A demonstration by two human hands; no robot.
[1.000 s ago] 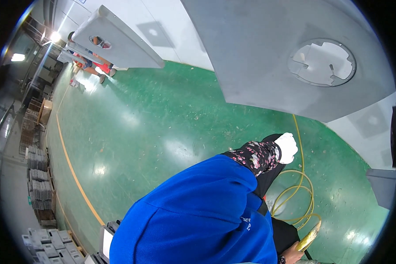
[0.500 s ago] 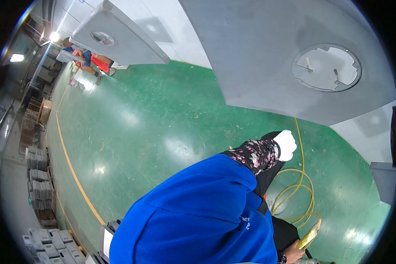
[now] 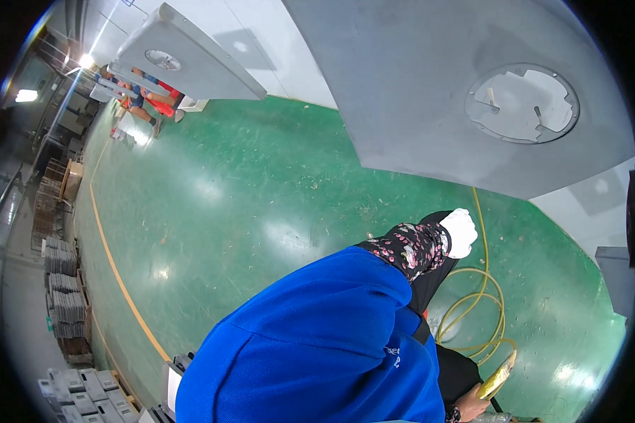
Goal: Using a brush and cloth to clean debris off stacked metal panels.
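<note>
My left hand (image 3: pixel 459 233), in a white glove below a dark floral sleeve, rests on my dark-trousered knee. It is closed like a fist, and nothing sticks out of it. Down at the lower right, my bare right hand (image 3: pixel 471 404) is wrapped round one end of a yellow-wrapped handle (image 3: pixel 497 376), which tilts up and to the right. At the handle's upper end a thin yellow hose (image 3: pixel 502 310) meets it; the hose loops on the floor beside my legs and runs up toward the large panel. Part of the right hand is hidden by my body.
A large grey panel (image 3: pixel 416 92) with a round cutout stands ahead at the right; a similar grey panel (image 3: pixel 204 60) stands farther left. Beyond it sits a person (image 3: pixel 137 102) near something red. Stacked grey parts (image 3: pixel 65 303) line the left, past a yellow line on the green floor (image 3: pixel 261 183).
The view has shifted very slightly, so the panels sit a little differently in it. Both my hands and the handle stay where they were.
</note>
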